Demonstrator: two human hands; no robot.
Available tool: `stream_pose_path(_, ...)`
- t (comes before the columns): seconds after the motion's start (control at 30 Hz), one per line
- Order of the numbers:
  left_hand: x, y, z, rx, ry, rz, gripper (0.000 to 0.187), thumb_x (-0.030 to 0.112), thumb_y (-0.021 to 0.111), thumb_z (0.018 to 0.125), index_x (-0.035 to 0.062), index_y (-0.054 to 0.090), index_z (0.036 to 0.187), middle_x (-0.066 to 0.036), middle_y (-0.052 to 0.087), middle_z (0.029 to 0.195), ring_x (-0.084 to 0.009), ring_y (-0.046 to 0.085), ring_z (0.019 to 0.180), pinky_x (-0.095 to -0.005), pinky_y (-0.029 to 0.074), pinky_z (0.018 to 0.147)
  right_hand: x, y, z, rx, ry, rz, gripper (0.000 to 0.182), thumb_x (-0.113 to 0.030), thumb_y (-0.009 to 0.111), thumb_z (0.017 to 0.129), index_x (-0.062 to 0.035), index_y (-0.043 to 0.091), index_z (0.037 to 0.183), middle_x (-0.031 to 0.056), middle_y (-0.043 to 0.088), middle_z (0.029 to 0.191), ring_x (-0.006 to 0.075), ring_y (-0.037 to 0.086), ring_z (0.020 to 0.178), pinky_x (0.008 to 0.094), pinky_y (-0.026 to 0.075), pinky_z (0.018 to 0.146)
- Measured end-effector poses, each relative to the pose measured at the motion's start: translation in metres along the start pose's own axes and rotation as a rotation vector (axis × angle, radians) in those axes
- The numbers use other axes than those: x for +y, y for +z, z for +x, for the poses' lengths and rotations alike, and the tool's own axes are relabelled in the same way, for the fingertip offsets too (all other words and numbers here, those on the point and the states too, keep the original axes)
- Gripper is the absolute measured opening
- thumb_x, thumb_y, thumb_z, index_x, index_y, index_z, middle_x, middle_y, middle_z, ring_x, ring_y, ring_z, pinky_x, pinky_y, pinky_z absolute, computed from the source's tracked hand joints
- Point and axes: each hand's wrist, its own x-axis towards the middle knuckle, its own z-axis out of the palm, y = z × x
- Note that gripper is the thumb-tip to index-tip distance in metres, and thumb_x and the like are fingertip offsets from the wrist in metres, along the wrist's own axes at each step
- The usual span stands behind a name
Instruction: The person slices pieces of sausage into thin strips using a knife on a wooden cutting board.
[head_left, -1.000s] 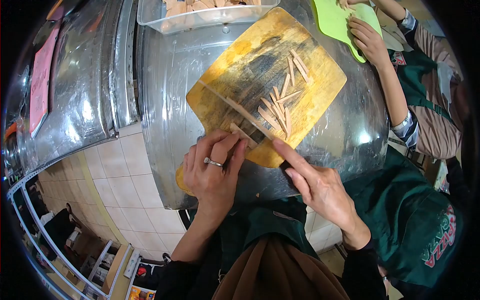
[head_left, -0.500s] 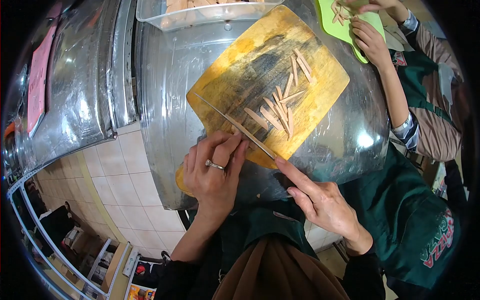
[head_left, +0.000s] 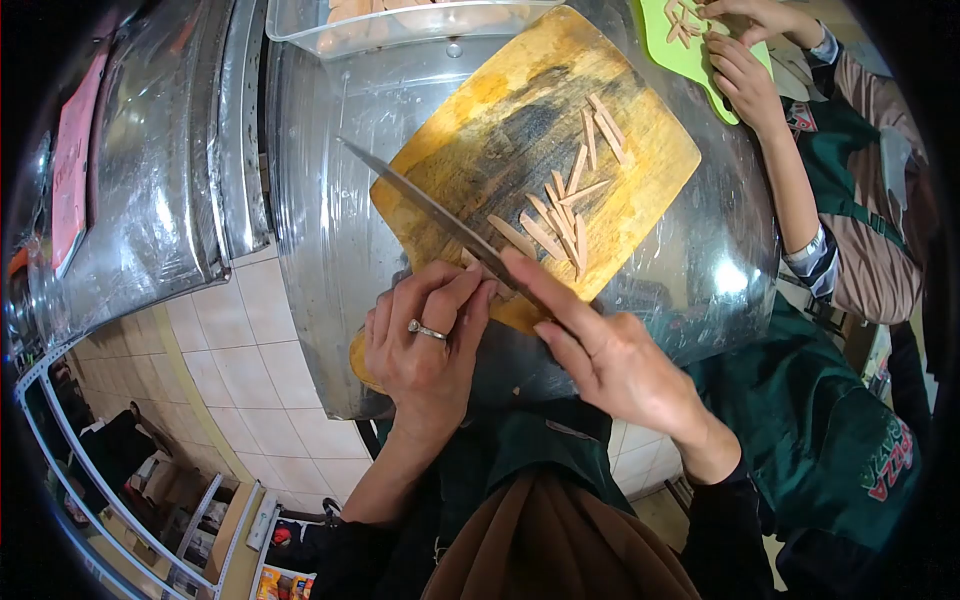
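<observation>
My right hand (head_left: 640, 365) grips a long knife (head_left: 415, 200), its index finger stretched along the blade's spine. The knife slants up to the left, and its tip reaches past the edge of a worn wooden cutting board (head_left: 480, 95). Beside the blade, the bent fingers and thumb of my left hand (head_left: 422, 345), with a ring on one finger, pinch a piece of sausage (head_left: 503, 291) mostly hidden by the fingers and knife. Several thin, pinkish-tan sausage strips (head_left: 560, 225) lie loosely on the board, right of the blade.
A clear plastic tub (head_left: 400, 30) of similar pieces stands at the table's far edge. At upper right, a co-worker's hands (head_left: 745, 80) handle strips on a green cutting board (head_left: 675, 55). The metal table (head_left: 330, 130) has a plastic cover. Shelving is at lower left.
My right hand and the knife have moved up and left, so the tip now extends beyond the board. My left hand stays nearly in place.
</observation>
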Motion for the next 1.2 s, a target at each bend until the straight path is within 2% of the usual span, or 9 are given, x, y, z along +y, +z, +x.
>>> stream_pose_path(0.13, -0.001, 0.000, -0.001, 0.008, -0.007, -0.036, 0.028, 0.013, 0.087, 0.078, 0.0160, 0.076, 0.103, 0.001, 0.070, 0.099, -0.0212, 0.066, 0.085, -0.0353, 0.049, 0.072, -0.004, -0.014, -0.004, -0.033, 0.101, 0.085, 0.066, -0.006, 0.055, 0.102, -0.0186, 0.030, 0.163, 0.0273, 0.059, 0.138, 0.0497, 0.068, 0.086, 0.0536, 0.057, 0.070)
stream_pose_path(0.23, -0.001, 0.000, -0.001, 0.017, -0.011, -0.026, 0.028, 0.012, 0.087, 0.078, 0.0161, 0.075, 0.103, 0.001, 0.070, 0.098, -0.0215, 0.066, 0.085, -0.0355, 0.049, 0.072, -0.006, -0.011, -0.021, -0.009, 0.037, 0.048, 0.066, -0.006, 0.055, 0.103, -0.0190, 0.031, 0.163, 0.0270, 0.064, 0.131, 0.0501, 0.069, 0.081, 0.0520, 0.056, 0.068)
stream_pose_path(0.33, -0.002, 0.000, -0.001, 0.030, -0.002, -0.028, 0.027, 0.011, 0.087, 0.078, 0.0161, 0.075, 0.101, 0.000, 0.069, 0.098, -0.0219, 0.066, 0.084, -0.0357, 0.049, 0.072, -0.017, -0.018, -0.033, -0.126, 0.182, 0.014, 0.060, -0.004, 0.057, 0.100, -0.0103, 0.040, 0.158, 0.0218, 0.061, 0.139, 0.0475, 0.069, 0.085, 0.0431, 0.057, 0.074)
stream_pose_path(0.43, -0.002, 0.000, -0.001, 0.032, 0.005, -0.018, 0.027, 0.011, 0.087, 0.078, 0.0156, 0.075, 0.101, 0.000, 0.069, 0.097, -0.0223, 0.065, 0.084, -0.0359, 0.049, 0.072, -0.007, -0.011, -0.044, -0.110, 0.140, 0.022, 0.067, -0.007, 0.058, 0.103, -0.0212, 0.032, 0.163, 0.0266, 0.071, 0.114, 0.0444, 0.070, 0.070, 0.0460, 0.056, 0.061)
stream_pose_path(0.73, -0.002, -0.002, 0.001, 0.010, -0.002, -0.028, 0.026, 0.010, 0.087, 0.077, 0.0154, 0.075, 0.100, 0.001, 0.069, 0.097, -0.0213, 0.065, 0.084, -0.0353, 0.049, 0.071, -0.013, -0.013, -0.043, -0.102, 0.110, -0.035, 0.067, -0.006, 0.059, 0.102, -0.0229, 0.034, 0.162, 0.0234, 0.072, 0.110, 0.0405, 0.072, 0.071, 0.0475, 0.056, 0.060)
stream_pose_path(0.93, 0.000, -0.006, 0.004, -0.017, -0.009, -0.033, 0.026, 0.009, 0.086, 0.077, 0.0152, 0.075, 0.100, 0.001, 0.069, 0.097, -0.0207, 0.065, 0.085, -0.0349, 0.048, 0.071, -0.011, 0.001, -0.029, -0.113, 0.131, -0.117, 0.073, -0.005, 0.059, 0.100, -0.0248, 0.028, 0.163, 0.0252, 0.070, 0.087, 0.0425, 0.069, 0.064, 0.0502, 0.056, 0.057)
stream_pose_path(1.03, 0.000, -0.005, 0.004, -0.022, -0.012, -0.032, 0.024, 0.008, 0.085, 0.078, 0.0147, 0.074, 0.099, 0.001, 0.069, 0.097, -0.0207, 0.065, 0.086, -0.0355, 0.048, 0.072, -0.006, 0.006, -0.015, -0.044, 0.050, -0.066, 0.074, -0.006, 0.059, 0.100, -0.0252, 0.026, 0.163, 0.0246, 0.068, 0.078, 0.0436, 0.067, 0.060, 0.0514, 0.055, 0.055)
stream_pose_path(1.13, 0.000, -0.004, 0.003, -0.007, -0.018, -0.026, 0.022, 0.008, 0.084, 0.079, 0.0142, 0.074, 0.098, 0.000, 0.070, 0.097, -0.0215, 0.066, 0.087, -0.0358, 0.048, 0.073, -0.014, 0.000, -0.001, -0.106, 0.136, -0.107, 0.069, -0.005, 0.059, 0.100, -0.0214, 0.032, 0.161, 0.0233, 0.070, 0.115, 0.0482, 0.069, 0.077, 0.0534, 0.058, 0.067)
stream_pose_path(1.2, 0.002, -0.004, 0.004, -0.004, -0.017, -0.034, 0.022, 0.008, 0.084, 0.080, 0.0140, 0.073, 0.098, 0.000, 0.070, 0.097, -0.0221, 0.066, 0.087, -0.0359, 0.048, 0.073, -0.010, 0.000, -0.008, -0.083, 0.093, -0.084, 0.071, -0.008, 0.058, 0.101, -0.0237, 0.028, 0.163, 0.0255, 0.069, 0.091, 0.0459, 0.067, 0.066, 0.0536, 0.056, 0.060)
